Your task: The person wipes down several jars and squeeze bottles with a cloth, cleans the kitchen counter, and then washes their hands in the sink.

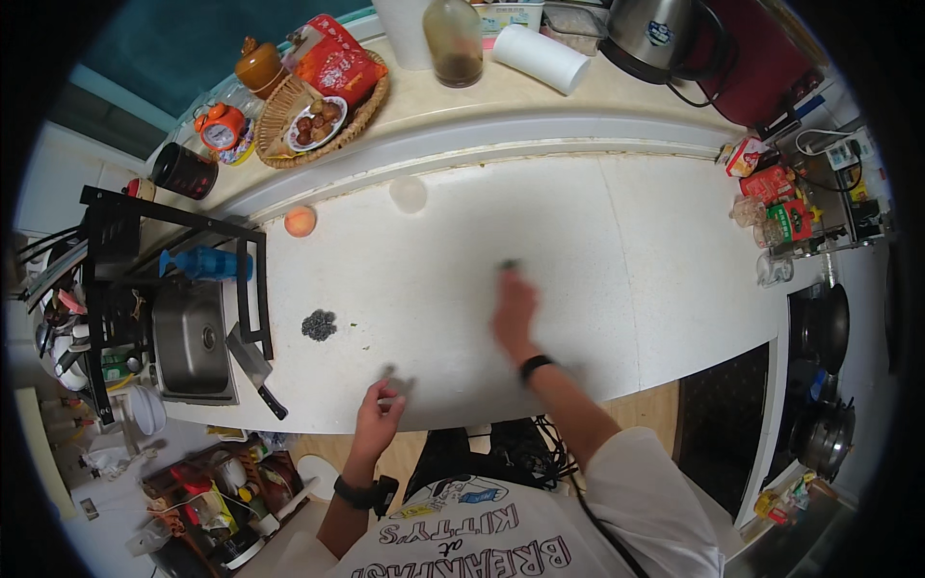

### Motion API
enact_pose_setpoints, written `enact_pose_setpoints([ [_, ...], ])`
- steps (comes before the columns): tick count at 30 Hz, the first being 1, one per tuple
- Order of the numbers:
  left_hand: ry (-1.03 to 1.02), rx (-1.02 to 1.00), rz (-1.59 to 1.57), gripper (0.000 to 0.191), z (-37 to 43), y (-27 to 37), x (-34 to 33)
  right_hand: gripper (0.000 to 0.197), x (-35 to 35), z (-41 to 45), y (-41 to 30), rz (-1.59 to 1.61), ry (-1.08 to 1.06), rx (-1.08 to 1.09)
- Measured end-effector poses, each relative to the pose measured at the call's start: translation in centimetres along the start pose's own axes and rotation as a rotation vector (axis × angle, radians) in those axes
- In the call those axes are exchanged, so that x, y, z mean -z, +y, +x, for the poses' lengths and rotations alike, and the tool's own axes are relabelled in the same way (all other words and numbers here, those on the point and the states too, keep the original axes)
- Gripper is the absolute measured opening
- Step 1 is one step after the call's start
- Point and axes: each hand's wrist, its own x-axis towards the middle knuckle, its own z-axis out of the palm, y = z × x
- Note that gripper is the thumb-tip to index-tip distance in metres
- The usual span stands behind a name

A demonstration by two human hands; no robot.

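Note:
My right hand (515,312) is stretched over the middle of the white countertop (578,217), blurred, with a small dark thing (510,264) at its fingertips; its kind cannot be told. Near the front edge, my left hand (380,412) has thumb and fingers partly spread, and I see nothing in it. Left of the hands lies a dark grey scouring pad, likely steel wool (319,325), with tiny green bits beside it. A cleaver (249,357) with a black handle rests by the sink at the left. Towards the back are a peach (300,221) and a round translucent lid or dish (408,194).
A steel sink (189,339) and black rack (173,209) with a blue bottle (209,263) stand left. The raised back ledge holds a wicker basket (365,126), a glass bottle (454,43), a white roll (540,58) and a kettle (643,36). Jars (775,269) line the right.

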Motion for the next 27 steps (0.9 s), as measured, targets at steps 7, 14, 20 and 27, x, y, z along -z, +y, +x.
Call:
enact_pose_setpoints([
  [7, 0.001, -0.283, 0.197, 0.072, 6.3, 13.3, -4.3, 0.047, -6.4, 0.4, -8.7, 0.398, -0.308, 0.312],
  [14, 0.161, -0.514, 0.3, 0.095, 21.4, 23.7, -3.0, 0.044, 3.8, 17.7, 18.8, 0.017, 0.19, -0.143],
  [20, 0.233, -0.399, 0.398, 0.108, 35.7, 30.5, -4.7, 0.048, 5.6, 23.7, 23.3, -0.402, 0.172, -0.777],
  [27, 0.347, -0.451, 0.589, 0.104, 41.3, 28.6, -4.3, 0.044, -13.8, 25.9, 5.9, -0.371, -0.007, -0.53],
])
